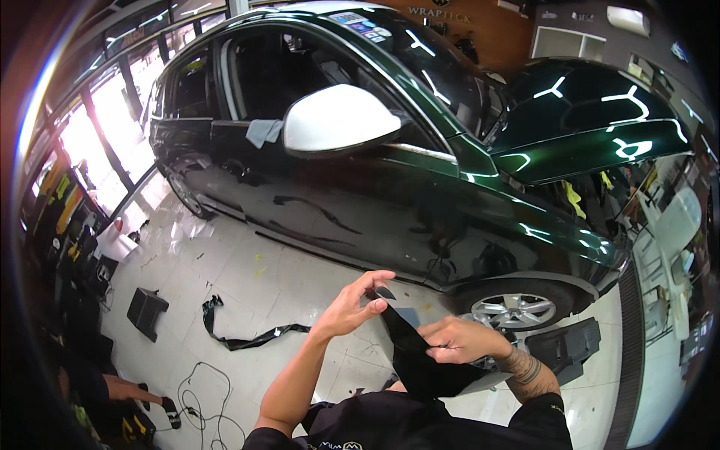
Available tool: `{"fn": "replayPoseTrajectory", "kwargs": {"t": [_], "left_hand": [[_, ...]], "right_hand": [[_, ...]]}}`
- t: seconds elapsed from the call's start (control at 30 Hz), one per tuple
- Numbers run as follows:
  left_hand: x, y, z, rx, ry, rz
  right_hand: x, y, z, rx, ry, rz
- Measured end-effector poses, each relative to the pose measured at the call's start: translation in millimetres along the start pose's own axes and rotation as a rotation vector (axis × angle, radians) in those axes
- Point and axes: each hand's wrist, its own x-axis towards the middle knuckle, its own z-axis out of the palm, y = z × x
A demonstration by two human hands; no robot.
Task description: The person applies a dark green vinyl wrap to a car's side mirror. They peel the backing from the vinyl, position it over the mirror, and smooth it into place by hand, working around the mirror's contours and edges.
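Observation:
A sheet of black film [420, 364], pale on one side, stretches between my hands in front of my body. My left hand [351, 306] pinches its upper corner between thumb and fingers. My right hand [463, 339] is closed on the sheet's edge further right, fingers curled round it. Beyond my hands stands a dark green car [360, 202], its door side toward me. Its mirror cap [337, 120] is white or silver. A blue-grey cloth [264, 133] hangs at the door beside the mirror.
The hood [585, 120] is raised. A front wheel [514, 309] stands near my right hand, with a dark plastic part [566, 346] on the floor. A black step stool [147, 313], a crumpled black strip [240, 341] and a cable [206, 397] lie left. Another person's arm [127, 390] shows lower left.

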Motion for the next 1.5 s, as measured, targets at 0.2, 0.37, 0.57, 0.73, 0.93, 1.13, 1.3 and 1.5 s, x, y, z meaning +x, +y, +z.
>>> {"fn": "replayPoseTrajectory", "kwargs": {"t": [0.2,0.37,0.57,0.73,0.93,1.13,1.3,1.5], "left_hand": [[-93,7,-50,-0.108,0.002,-0.201],[-146,12,-62,-0.088,0.272,-0.156],[-172,55,-46,-0.171,0.337,0.138],[-171,73,-32,0.354,0.466,0.203],[-170,67,-12,0.455,0.511,0.291],[-144,62,-5,0.483,0.329,0.253],[-113,59,15,0.497,0.318,0.185],[-81,55,42,0.515,0.324,0.138]], "right_hand": [[19,-39,56,-0.081,0.020,0.017],[31,-52,86,-0.178,0.013,0.046],[85,-75,104,-0.117,0.317,0.022],[126,-75,118,-0.102,0.487,-0.087],[107,-58,113,0.110,0.365,0.071],[83,-30,87,0.415,0.258,0.093],[60,-13,72,-0.024,0.369,-0.060],[40,18,64,-0.471,0.602,-0.347]]}}
